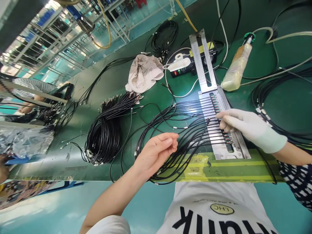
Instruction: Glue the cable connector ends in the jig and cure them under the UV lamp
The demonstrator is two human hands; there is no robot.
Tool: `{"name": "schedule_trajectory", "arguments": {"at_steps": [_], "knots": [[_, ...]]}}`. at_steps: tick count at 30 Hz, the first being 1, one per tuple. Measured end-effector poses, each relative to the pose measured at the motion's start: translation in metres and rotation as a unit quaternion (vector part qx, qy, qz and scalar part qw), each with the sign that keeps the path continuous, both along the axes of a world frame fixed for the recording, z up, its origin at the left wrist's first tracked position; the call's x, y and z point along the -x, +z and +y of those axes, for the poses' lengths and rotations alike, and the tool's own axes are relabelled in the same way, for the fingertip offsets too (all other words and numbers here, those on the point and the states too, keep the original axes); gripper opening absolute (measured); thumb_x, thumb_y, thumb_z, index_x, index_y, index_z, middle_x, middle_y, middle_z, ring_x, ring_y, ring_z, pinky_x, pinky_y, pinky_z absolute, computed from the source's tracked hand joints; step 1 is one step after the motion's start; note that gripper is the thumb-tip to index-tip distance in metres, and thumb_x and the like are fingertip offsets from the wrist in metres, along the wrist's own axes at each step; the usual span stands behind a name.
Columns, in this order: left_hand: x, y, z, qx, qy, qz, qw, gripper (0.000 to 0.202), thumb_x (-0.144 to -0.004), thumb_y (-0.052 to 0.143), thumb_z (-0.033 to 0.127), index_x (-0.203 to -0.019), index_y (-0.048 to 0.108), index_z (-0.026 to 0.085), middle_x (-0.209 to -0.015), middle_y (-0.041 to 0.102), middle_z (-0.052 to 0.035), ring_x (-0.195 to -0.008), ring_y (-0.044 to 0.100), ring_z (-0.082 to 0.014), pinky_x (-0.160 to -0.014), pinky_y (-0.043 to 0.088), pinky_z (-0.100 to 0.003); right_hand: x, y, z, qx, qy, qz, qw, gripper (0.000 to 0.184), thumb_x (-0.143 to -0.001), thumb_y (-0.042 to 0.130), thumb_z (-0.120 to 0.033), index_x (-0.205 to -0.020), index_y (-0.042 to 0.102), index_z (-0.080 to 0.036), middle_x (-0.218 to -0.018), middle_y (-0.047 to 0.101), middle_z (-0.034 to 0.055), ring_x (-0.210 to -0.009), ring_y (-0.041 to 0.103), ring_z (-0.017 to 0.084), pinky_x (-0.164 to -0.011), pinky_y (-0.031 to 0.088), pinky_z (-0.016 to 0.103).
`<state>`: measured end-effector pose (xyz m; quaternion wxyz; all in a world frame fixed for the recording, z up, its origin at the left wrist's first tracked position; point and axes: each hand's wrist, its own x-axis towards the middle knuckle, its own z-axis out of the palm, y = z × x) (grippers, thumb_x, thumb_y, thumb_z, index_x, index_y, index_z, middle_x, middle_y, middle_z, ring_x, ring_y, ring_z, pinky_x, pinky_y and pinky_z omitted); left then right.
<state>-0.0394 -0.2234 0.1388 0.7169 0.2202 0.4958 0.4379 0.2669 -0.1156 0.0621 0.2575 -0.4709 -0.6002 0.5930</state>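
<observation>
My left hand (158,152), bare, hovers over loose black cables (180,159) with its fingers curled and thumb pressed in. Whatever it may pinch is hidden. In a white glove, my right hand (248,126) is closed at the fingertips over a metal slotted fixture (220,152). Its fingertips cover part of the row of small cable ends there, and I cannot make out what they grip. Several black cables lie side by side across the fixture plate, running left. One cable with a dark connector (208,120) lies across the others, between my hands.
Left on the green table (136,84) lies a thick coiled cable bundle (103,139). Behind are a crumpled cloth (145,73), a black control box (181,70) and a wrapped handheld tool (236,68). More cables (268,94) lie right. Another person's hand (25,108) is far left.
</observation>
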Motion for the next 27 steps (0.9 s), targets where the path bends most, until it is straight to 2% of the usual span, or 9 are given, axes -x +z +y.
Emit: {"name": "schedule_trajectory", "arguments": {"at_steps": [5, 11, 17, 24, 26, 27], "knots": [[0.002, -0.003, 0.002, -0.02, -0.015, 0.009, 1.0, 0.017, -0.084, 0.08, 0.027, -0.083, 0.07, 0.013, -0.079, 0.056, -0.0032, -0.073, 0.052, -0.0106, -0.067, 0.044, -0.022, -0.001, -0.004, 0.003, 0.008, -0.003, -0.02, 1.0, 0.042, -0.096, 0.057, -0.057, -0.119, 0.066, -0.023, -0.09, 0.071, 0.0045, -0.076, 0.063, 0.017, -0.067, 0.051, 0.031], [0.004, -0.004, 0.006, -0.011, -0.012, 0.02, 1.0, 0.025, -0.088, 0.076, 0.035, -0.08, 0.067, 0.013, -0.079, 0.051, -0.0027, -0.072, 0.048, -0.0112, -0.063, 0.044, -0.023, 0.003, 0.004, 0.001, 0.025, -0.016, -0.027, 0.999, 0.043, -0.096, 0.057, -0.058, -0.118, 0.066, -0.022, -0.089, 0.07, 0.005, -0.077, 0.064, 0.018, -0.067, 0.052, 0.03], [0.012, -0.01, 0.011, -0.006, 0.037, 0.026, 0.999, 0.022, -0.089, 0.075, 0.035, -0.097, 0.075, 0.015, -0.082, 0.052, -0.0029, -0.074, 0.049, -0.0115, -0.065, 0.047, -0.024, 0.005, 0.005, 0.001, 0.037, -0.026, -0.033, 0.998, 0.039, -0.095, 0.06, -0.055, -0.117, 0.067, -0.024, -0.092, 0.072, 0.0058, -0.081, 0.064, 0.019, -0.07, 0.054, 0.032], [0.013, -0.012, 0.01, -0.004, 0.035, 0.013, 0.999, 0.027, -0.088, 0.076, 0.036, -0.104, 0.077, 0.015, -0.082, 0.052, -0.0026, -0.073, 0.05, -0.0108, -0.066, 0.047, -0.024, 0.003, -0.002, 0.003, 0.049, -0.026, -0.027, 0.998, 0.042, -0.095, 0.059, -0.058, -0.118, 0.067, -0.024, -0.092, 0.071, 0.0065, -0.078, 0.063, 0.02, -0.071, 0.053, 0.035], [0.019, -0.014, 0.017, -0.02, 0.024, 0.042, 0.999, 0.03, -0.09, 0.073, 0.039, -0.108, 0.075, 0.016, -0.083, 0.053, -0.0027, -0.073, 0.051, -0.0107, -0.068, 0.048, -0.025, 0.002, -0.002, 0.003, 0.054, -0.022, -0.026, 0.998, 0.044, -0.094, 0.06, -0.06, -0.119, 0.066, -0.024, -0.093, 0.071, 0.0065, -0.078, 0.063, 0.02, -0.072, 0.053, 0.035], [0.026, -0.016, 0.026, -0.047, 0.014, 0.099, 0.994, 0.033, -0.092, 0.068, 0.041, -0.112, 0.074, 0.016, -0.084, 0.055, -0.0032, -0.073, 0.052, -0.0112, -0.069, 0.048, -0.026, 0.002, -0.002, 0.003, 0.057, -0.018, -0.027, 0.998, 0.044, -0.094, 0.06, -0.06, -0.12, 0.066, -0.024, -0.093, 0.071, 0.0064, -0.078, 0.062, 0.02, -0.073, 0.053, 0.035]]}}
